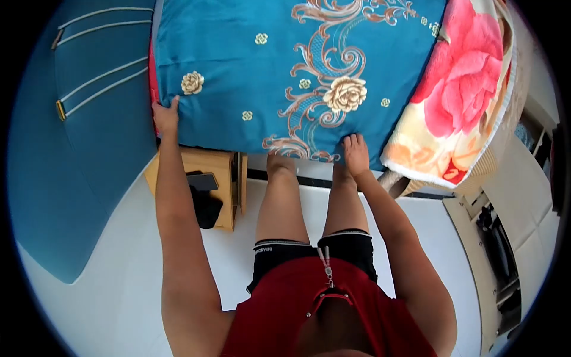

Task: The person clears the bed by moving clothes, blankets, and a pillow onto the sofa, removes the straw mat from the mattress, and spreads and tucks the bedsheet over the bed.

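Observation:
A teal cover [238, 65] with a scroll pattern and cream flowers lies spread over the bed. At its left edge my left hand [166, 117] grips the cover, the thumb on top and the other fingers mostly out of sight round the side. My right hand [355, 153] rests on the cover's near edge, right of the large cream flower; its fingers are close together, and whether they pinch the cloth cannot be made out. Beside the cover on the right is a fluffy blanket [464, 89] with a pink rose, its lower corner hanging over the edge.
A wooden nightstand [226, 205], its drawer open, holds a phone [203, 181] and a black item [206, 209] below my left arm. The blue headboard [83, 154] stands at the left. An open cabinet [476, 256] with dark items is at the lower right.

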Action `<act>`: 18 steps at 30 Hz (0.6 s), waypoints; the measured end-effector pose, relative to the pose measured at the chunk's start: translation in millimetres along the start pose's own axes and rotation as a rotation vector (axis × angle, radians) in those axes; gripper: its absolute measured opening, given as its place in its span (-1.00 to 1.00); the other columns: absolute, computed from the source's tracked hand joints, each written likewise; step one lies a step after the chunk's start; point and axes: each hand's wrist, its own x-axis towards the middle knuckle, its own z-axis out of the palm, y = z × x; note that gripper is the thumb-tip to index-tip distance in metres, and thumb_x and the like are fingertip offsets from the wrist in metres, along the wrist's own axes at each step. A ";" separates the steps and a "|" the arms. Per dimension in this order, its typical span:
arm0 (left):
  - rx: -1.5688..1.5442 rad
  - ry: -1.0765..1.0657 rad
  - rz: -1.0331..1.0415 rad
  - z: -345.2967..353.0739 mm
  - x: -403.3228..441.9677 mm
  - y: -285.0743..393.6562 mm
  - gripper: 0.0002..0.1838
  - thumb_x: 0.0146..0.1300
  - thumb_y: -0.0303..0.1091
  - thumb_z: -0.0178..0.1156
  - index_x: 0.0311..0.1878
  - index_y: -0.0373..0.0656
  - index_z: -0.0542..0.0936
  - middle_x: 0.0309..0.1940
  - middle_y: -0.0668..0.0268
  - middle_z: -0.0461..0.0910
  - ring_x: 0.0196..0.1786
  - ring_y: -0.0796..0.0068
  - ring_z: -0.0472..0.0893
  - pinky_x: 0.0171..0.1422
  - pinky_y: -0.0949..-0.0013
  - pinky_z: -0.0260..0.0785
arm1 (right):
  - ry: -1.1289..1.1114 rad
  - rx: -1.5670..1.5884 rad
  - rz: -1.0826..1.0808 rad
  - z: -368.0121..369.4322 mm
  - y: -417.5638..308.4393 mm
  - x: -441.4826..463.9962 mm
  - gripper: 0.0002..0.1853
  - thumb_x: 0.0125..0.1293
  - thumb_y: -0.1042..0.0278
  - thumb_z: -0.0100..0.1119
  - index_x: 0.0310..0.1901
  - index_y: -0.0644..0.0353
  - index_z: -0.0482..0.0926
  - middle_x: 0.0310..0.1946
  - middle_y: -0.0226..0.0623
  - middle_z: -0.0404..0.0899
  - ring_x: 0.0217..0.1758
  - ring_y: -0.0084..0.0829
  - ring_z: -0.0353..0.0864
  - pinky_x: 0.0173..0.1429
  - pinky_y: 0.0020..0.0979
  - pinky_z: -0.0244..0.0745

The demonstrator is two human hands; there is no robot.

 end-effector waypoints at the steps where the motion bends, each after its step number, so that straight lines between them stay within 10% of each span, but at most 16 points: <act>1: 0.059 -0.031 0.046 1.7 4.2 -1.6 -0.23 0.03 0.12 0.29 0.15 -0.31 0.39 -0.04 -0.16 0.51 0.05 -0.13 0.49 0.14 0.06 0.31 | 0.024 0.007 0.001 -4.9 -2.3 2.3 -0.79 0.08 0.36 0.18 -0.27 0.20 0.41 -0.18 -0.17 0.44 0.07 -0.11 0.36 0.09 -0.21 0.39; 9: -0.246 0.023 0.088 5.0 6.0 -9.0 -0.58 0.35 -0.11 0.01 0.02 -0.29 0.51 -0.20 0.01 0.60 -0.17 0.11 0.57 -0.02 0.17 0.36 | 0.059 0.180 -0.024 -28.0 -39.5 -22.0 -0.14 -0.13 0.16 0.41 0.29 0.05 0.26 0.25 -0.05 0.23 0.28 0.04 0.22 0.30 0.01 0.19; 18: -0.024 -0.052 0.097 -38.8 -5.8 30.6 -0.58 0.39 -0.17 -0.03 0.09 -0.34 0.48 -0.14 0.03 0.59 -0.13 0.25 0.57 0.06 0.31 0.35 | 0.040 -0.165 -0.260 19.3 -33.7 -25.4 -0.61 0.18 0.27 0.01 0.08 0.05 0.38 0.08 -0.16 0.34 0.15 -0.15 0.34 0.17 -0.09 0.29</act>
